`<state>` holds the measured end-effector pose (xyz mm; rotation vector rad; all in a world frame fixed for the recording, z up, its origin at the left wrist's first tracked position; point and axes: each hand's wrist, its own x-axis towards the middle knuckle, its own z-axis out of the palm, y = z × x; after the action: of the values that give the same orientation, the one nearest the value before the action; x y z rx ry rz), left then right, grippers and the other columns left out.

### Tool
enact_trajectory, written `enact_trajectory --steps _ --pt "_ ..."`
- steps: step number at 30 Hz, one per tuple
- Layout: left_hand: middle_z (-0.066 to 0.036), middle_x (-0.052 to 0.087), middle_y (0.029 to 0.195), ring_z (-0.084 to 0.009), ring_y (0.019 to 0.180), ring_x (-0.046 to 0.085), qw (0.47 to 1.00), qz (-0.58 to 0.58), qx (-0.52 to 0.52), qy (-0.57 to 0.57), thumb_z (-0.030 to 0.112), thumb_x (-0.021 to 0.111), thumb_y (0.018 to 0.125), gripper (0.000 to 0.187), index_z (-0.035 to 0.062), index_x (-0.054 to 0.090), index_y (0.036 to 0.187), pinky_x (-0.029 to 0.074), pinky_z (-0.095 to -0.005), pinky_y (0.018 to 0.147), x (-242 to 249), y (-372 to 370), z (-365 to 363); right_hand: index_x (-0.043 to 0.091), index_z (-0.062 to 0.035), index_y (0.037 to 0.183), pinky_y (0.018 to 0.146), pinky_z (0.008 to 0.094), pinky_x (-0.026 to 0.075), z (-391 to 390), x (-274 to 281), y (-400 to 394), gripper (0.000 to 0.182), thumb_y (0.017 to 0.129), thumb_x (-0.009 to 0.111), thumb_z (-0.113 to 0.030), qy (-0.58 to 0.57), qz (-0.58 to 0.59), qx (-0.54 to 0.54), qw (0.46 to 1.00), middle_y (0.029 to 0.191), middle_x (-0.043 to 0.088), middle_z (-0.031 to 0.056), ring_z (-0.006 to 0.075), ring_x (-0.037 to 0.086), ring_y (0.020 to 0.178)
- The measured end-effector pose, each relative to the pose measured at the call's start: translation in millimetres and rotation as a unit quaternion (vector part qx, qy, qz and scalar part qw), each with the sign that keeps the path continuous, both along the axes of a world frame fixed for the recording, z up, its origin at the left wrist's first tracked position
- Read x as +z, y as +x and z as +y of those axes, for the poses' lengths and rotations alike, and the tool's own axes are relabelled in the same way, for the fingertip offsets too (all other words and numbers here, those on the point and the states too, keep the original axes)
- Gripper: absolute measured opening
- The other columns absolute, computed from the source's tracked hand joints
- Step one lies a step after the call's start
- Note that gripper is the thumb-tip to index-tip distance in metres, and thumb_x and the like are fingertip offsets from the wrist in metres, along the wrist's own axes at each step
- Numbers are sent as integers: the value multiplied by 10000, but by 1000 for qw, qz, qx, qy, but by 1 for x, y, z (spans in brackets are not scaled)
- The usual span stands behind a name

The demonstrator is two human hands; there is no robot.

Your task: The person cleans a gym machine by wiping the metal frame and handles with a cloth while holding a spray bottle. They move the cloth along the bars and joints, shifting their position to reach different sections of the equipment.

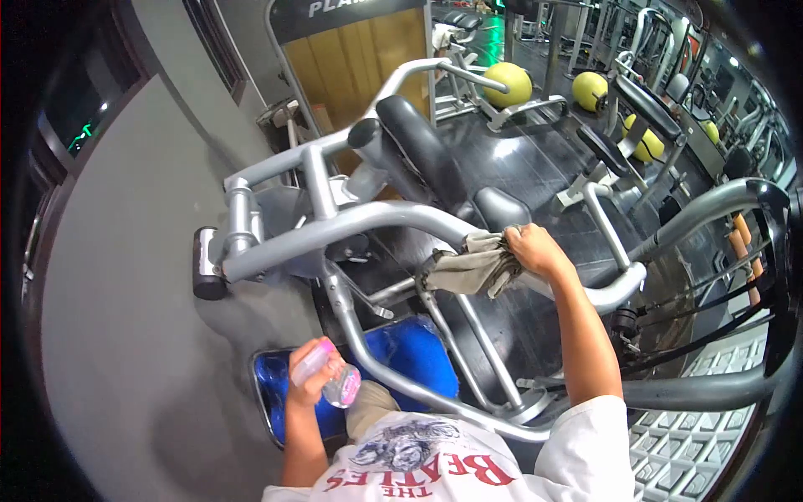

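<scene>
My left hand point(311, 376) is closed around a small clear bottle point(344, 388) with pink on it, held low in front of my body. My fingers cover part of the bottle, and its top is not clear to me. Farther right, my right hand point(535, 249) grips a grey-beige cloth point(474, 269). The cloth is bunched and draped over the curved silver tube point(381, 216) of an exercise machine, and one end hangs down beside it. A black padded backrest point(425, 151) and a black seat pad point(500, 206) belong to the machines just beyond the tube.
Below the tube lies a blue panel point(410, 356) with a metal edge. A grey wall point(125, 276) closes off the left side. Thick silver frame tubing point(703, 391) and cables stand at right. Yellow exercise balls point(508, 84) and more machines are farther back on the dark floor.
</scene>
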<state>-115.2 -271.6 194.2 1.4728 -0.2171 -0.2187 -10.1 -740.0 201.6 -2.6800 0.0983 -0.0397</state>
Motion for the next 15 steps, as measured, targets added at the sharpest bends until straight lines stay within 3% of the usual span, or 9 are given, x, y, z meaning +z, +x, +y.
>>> enact_trajectory --steps 1,6,7,11,15 --pt "-92 637 783 -133 656 597 1000 -12 -4 3 165 688 831 208 -11 595 893 484 -273 610 6 -4 -10 608 43 833 811 561 509 -10 15 -24 366 949 428 -253 -39 -10 43 998 832 633 333 517 634 874" --pt "-94 635 781 -133 642 592 999 -16 -30 9 124 678 827 169 -6 591 891 491 -271 607 20 -25 -57 656 27 834 841 539 515 -124 15 -124 358 920 471 -267 -121 50 -2 991 879 658 321 507 641 906" --pt "-95 636 784 -133 642 594 999 -13 -35 16 119 678 826 163 -5 591 886 492 -272 609 20 -32 -68 689 14 870 866 534 510 -135 15 -135 351 884 503 -283 -31 72 -95 992 920 664 318 499 647 916" --pt "-97 638 793 -133 641 594 998 -6 -56 33 100 683 820 144 -1 594 870 492 -273 610 33 -62 -99 698 36 879 911 526 492 -122 21 -141 381 865 506 -293 45 15 -80 996 958 659 326 481 645 972" --pt "-95 633 790 -137 638 586 999 -7 -30 39 114 689 817 152 6 594 865 471 -275 596 29 -95 -99 700 71 890 901 510 509 -103 19 -116 432 869 532 -326 75 36 -50 995 945 651 349 480 655 967"
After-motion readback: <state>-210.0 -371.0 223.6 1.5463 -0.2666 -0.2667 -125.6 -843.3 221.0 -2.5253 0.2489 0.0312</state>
